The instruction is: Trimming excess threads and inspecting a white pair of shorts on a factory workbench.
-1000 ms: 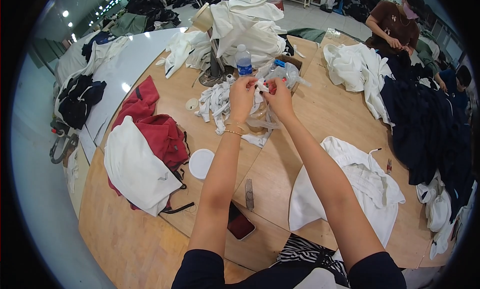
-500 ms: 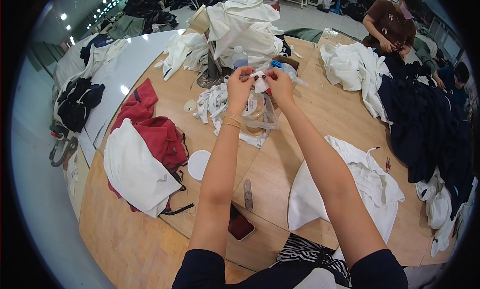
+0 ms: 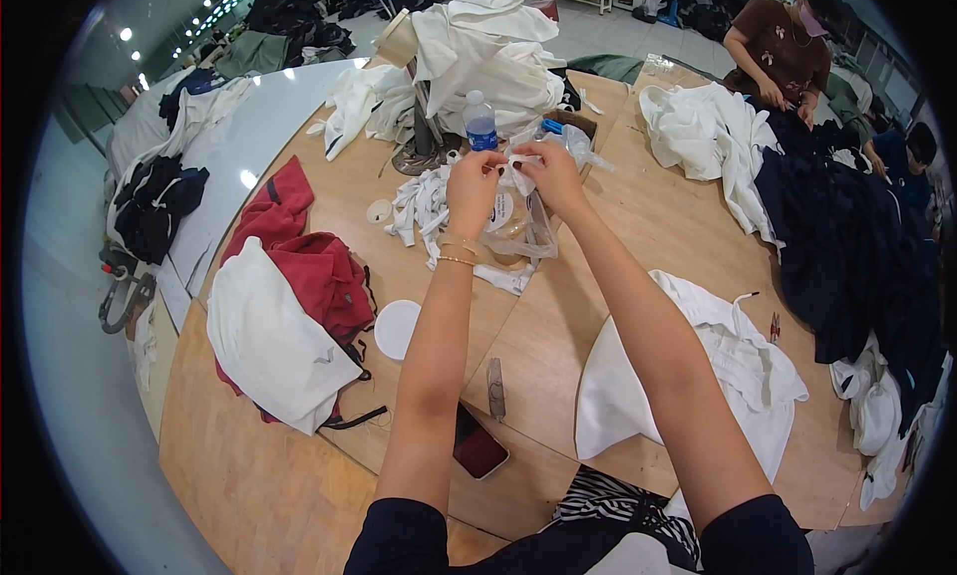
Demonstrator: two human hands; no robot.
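Note:
Both my arms reach far over the table to a clear plastic bag [image 3: 536, 231] with round, light-brown contents and a white label inside. My left hand [image 3: 472, 191] pinches the bag's gathered whitish top on its left side. On the other side, close by, my right hand [image 3: 551, 174] is closed on the same gathered top, its fingertips near those of my left. The bag rests on a heap of white fabric strips [image 3: 424, 201]. A water bottle with a blue label [image 3: 479, 127] stands just behind my hands.
Red and white garments [image 3: 269, 321] lie left, beside a round white lid [image 3: 398, 329]. A phone [image 3: 481, 443] and a grey blade-like tool [image 3: 495, 389] lie between my forearms. A white garment [image 3: 738, 346] lies right. A person [image 3: 783, 52] handles dark cloth [image 3: 837, 246] at far right.
Both hands have lowered slightly toward me, and their fingertips have shifted on the bag's top. More of the bottle shows. The white bunch between the fingers looks looser.

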